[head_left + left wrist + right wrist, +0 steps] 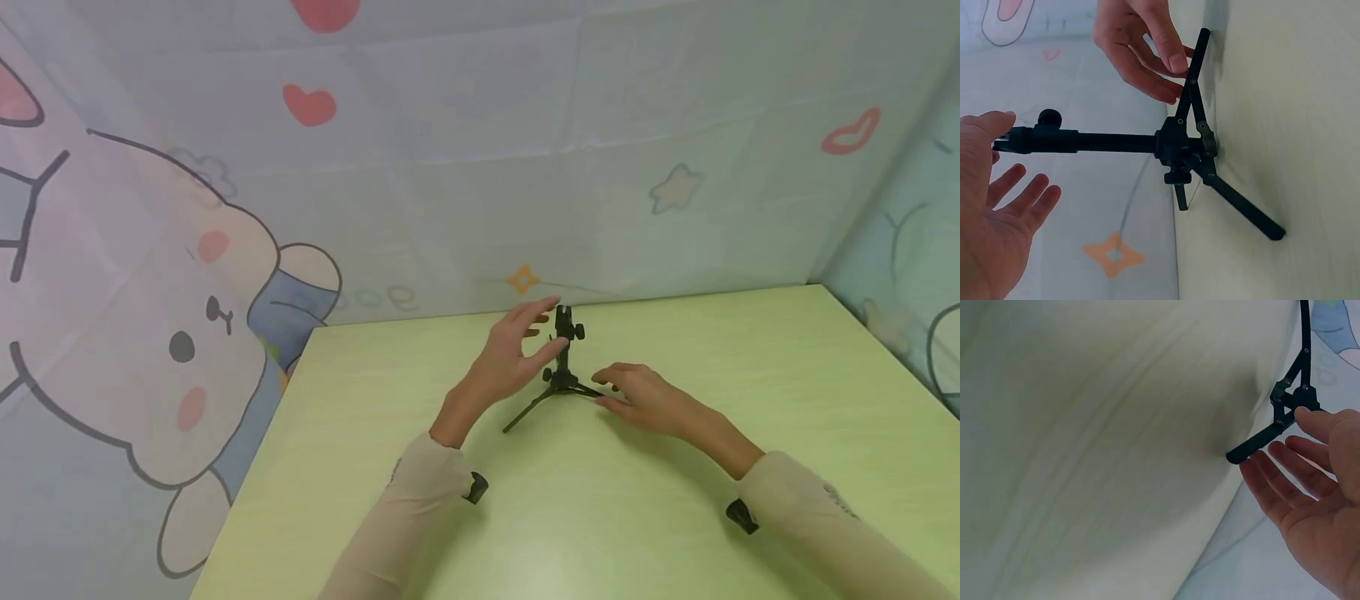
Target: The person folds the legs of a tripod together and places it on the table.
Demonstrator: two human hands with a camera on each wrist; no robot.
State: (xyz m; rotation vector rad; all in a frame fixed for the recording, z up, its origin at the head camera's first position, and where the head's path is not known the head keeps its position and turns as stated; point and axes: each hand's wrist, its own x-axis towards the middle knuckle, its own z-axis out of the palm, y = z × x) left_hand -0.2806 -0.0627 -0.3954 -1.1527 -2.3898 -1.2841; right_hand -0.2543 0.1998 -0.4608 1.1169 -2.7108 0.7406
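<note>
A black folding tripod stand (pixel 562 360) is upright on the table with its legs spread. Its post carries a round knob (pixel 1050 117) near the top, and another knob (pixel 1177 175) sits at the leg hub. My left hand (pixel 508 354) is spread beside the upper post, its thumb overlapping the stand's top end in the left wrist view. Low on the right, my right hand (pixel 643 400) is by one leg (pixel 1254 442), fingertips right at it, with fingers loosely bent and apart.
The light yellow-green table (pixel 637 525) reaches back to a pale cloth backdrop (pixel 465 208) printed with hearts, stars and a cartoon animal (pixel 150 333). Another cloth side (pixel 922 242) borders it on the right. Black wrist devices show at the left cuff (pixel 476 487) and right cuff (pixel 742 517).
</note>
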